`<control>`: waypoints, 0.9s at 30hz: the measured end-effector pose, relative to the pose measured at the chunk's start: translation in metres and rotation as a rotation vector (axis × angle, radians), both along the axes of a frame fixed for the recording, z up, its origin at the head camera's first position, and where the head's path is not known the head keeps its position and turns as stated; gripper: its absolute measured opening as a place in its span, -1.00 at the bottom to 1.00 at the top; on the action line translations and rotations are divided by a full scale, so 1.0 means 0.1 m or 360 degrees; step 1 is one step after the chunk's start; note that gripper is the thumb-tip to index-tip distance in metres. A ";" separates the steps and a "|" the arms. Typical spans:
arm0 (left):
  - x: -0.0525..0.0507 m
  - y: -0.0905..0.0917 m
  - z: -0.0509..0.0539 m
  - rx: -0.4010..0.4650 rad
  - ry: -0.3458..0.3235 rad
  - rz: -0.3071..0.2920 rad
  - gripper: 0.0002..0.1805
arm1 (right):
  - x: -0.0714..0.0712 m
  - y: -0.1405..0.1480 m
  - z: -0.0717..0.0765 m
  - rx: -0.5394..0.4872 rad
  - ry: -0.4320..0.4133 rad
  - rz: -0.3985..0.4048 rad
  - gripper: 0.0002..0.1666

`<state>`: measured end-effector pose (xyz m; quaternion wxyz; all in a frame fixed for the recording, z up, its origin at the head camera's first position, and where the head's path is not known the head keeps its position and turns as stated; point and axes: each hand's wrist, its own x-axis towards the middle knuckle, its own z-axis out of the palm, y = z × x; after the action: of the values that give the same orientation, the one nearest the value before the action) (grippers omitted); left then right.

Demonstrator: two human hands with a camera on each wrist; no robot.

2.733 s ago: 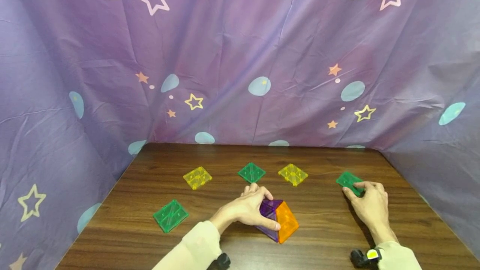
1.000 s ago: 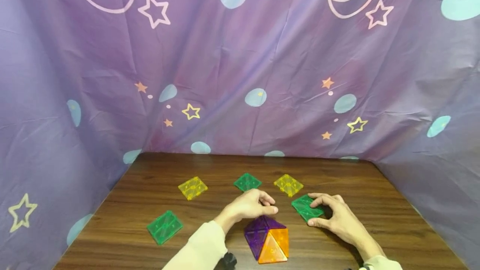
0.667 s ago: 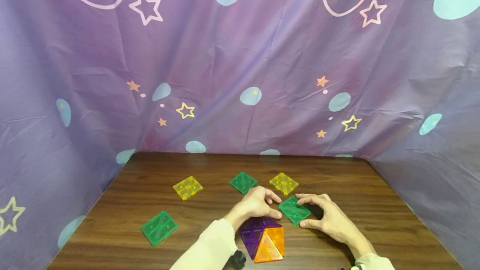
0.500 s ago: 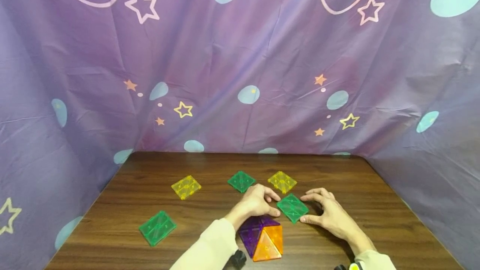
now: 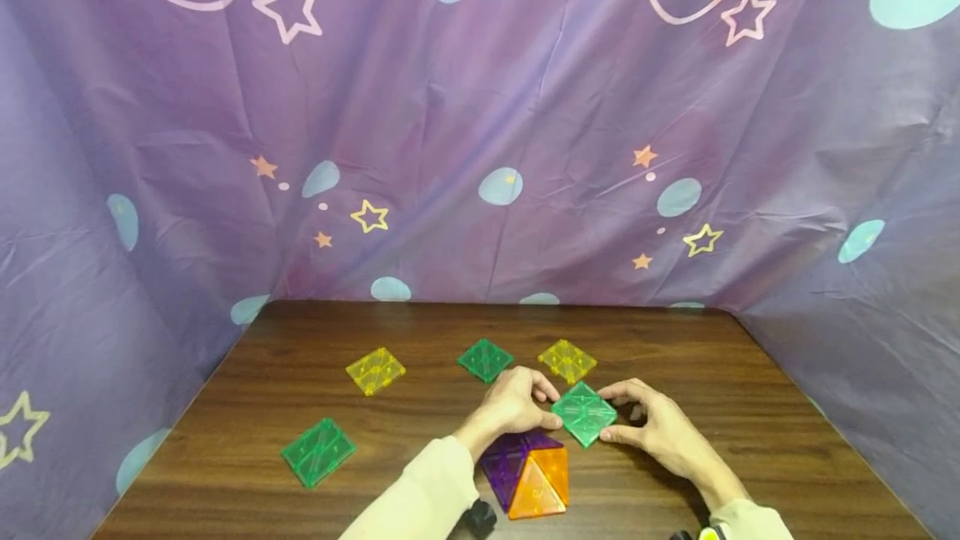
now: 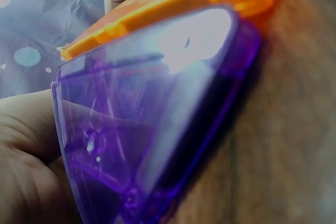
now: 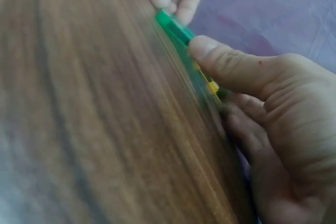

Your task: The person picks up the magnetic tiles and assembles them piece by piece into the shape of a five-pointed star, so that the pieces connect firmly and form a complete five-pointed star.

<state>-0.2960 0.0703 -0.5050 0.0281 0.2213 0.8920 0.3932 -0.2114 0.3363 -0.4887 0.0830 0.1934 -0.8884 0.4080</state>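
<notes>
A green square magnetic tile (image 5: pixel 584 413) lies between my two hands, slightly tilted and catching the light. My left hand (image 5: pixel 513 403) grips its left corner with thumb and index finger. On the tile's right side, my right hand (image 5: pixel 651 426) holds the edges between thumb and fingers; the right wrist view shows the thumb (image 7: pixel 210 51) against the green edge. Directly below my left hand stands a pyramid of triangular magnetic tiles, with purple sides (image 5: pixel 504 467) and orange sides (image 5: pixel 538 490). Its purple face (image 6: pixel 126 114) fills much of the left wrist view.
Flat on the wooden table (image 5: pixel 420 482) lie a yellow tile (image 5: pixel 376 371) at back left, a green tile (image 5: pixel 485 359) at back centre, another yellow tile (image 5: pixel 567 361) to its right, and a green tile (image 5: pixel 318 451) at front left. A patterned purple cloth (image 5: pixel 420 148) encloses the table.
My right hand has brought the green tile from the far right to beside the pyramid. My left hand has let go of the pyramid and taken the tile's left corner. The tile now appears tilted.
</notes>
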 end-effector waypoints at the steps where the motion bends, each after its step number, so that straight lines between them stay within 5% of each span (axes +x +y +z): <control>1: -0.02 0.00 -0.02 -0.0001 0.0020 -0.0024 -0.63 | 0.00 0.00 0.00 -0.0090 -0.0040 0.0044 -0.36; 5: -0.04 0.00 -0.02 0.0041 0.0042 -0.0146 -0.62 | -0.02 -0.02 -0.01 -0.0413 -0.0189 0.0236 -0.28; 8: 0.01 -0.04 0.04 0.0086 0.0028 -0.0209 -0.62 | -0.03 -0.02 -0.03 -0.0472 -0.0219 0.0286 -0.27; 18: 0.34 -0.17 0.43 0.0309 -0.0267 -0.0229 -0.63 | 0.01 0.00 -0.04 -0.0411 -0.0337 0.0179 -0.24; 27: 0.29 -0.20 0.47 0.0375 -0.0294 -0.0175 -0.74 | 0.00 0.01 0.01 -0.0391 -0.0338 0.0173 -0.42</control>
<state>-0.2667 0.0500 -0.4581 0.1055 0.2345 0.8198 0.5116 -0.2118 0.3371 -0.4880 -0.0106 0.1855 -0.8239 0.5355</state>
